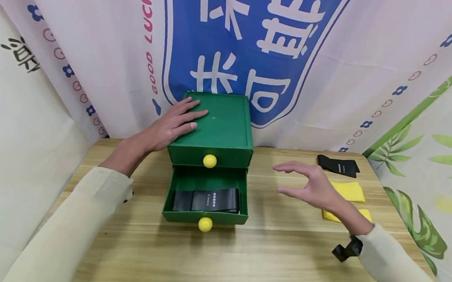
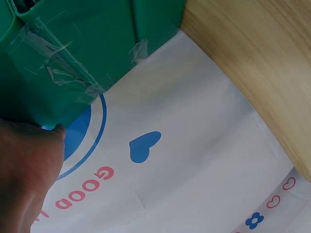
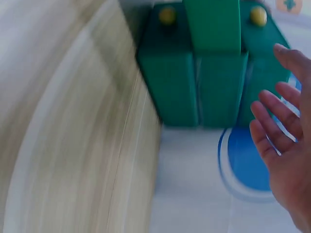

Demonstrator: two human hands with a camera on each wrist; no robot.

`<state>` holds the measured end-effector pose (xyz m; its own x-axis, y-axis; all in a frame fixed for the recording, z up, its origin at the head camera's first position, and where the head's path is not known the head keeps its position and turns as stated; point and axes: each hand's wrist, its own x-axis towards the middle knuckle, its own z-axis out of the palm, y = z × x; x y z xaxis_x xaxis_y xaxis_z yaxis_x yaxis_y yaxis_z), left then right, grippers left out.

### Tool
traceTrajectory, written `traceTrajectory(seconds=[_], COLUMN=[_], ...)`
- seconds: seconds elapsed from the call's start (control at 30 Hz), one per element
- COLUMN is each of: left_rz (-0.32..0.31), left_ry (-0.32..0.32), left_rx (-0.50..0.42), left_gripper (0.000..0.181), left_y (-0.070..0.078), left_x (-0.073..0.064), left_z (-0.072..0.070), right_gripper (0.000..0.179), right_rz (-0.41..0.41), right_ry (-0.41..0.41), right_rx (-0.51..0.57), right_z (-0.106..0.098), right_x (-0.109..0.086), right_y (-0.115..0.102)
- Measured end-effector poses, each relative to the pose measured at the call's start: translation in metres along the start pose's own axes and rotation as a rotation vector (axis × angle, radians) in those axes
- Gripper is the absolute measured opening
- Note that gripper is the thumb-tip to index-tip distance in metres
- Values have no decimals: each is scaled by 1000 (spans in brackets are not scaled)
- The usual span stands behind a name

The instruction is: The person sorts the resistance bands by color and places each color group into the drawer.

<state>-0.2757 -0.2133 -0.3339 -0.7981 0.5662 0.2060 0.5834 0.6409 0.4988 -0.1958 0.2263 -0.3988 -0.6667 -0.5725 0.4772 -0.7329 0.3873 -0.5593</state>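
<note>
A green drawer cabinet point(image 1: 215, 127) with yellow round knobs stands against the back cloth. My left hand point(image 1: 172, 126) rests on its top at the left edge, fingers spread. Below the top tier, one drawer point(image 1: 205, 218) is pulled out, with a folded black resistance band point(image 1: 215, 200) lying inside. To the right of that drawer, my right hand point(image 1: 309, 184) hovers with thumb and fingers apart, holding nothing. The right wrist view has this hand point(image 3: 286, 126) beside the cabinet point(image 3: 218, 87), its fingers apart from it.
On the table's right side lie another folded black band point(image 1: 338, 165) and two folded yellow bands, one farther back point(image 1: 348, 191) and one nearer point(image 1: 346, 215). The wooden table point(image 1: 201, 266) extends in front of the cabinet. Printed cloth point(image 1: 332, 78) hangs close behind.
</note>
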Motion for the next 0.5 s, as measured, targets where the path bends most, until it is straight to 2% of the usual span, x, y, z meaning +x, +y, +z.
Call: traceTrajectory(seconds=[0.3, 0.5], left_rz=[-5, -9], left_ry=[-3, -2], left_rx=[6, 8], left_gripper=[55, 55], left_y=[1, 2], left_x=[-1, -2], left_z=[-1, -1], right_gripper=[50, 52], right_rz=[200, 288], right_ry=[-38, -58], right_rx=[-151, -199], right_z=[-30, -49], right_x=[-15, -21], right_y=[45, 79])
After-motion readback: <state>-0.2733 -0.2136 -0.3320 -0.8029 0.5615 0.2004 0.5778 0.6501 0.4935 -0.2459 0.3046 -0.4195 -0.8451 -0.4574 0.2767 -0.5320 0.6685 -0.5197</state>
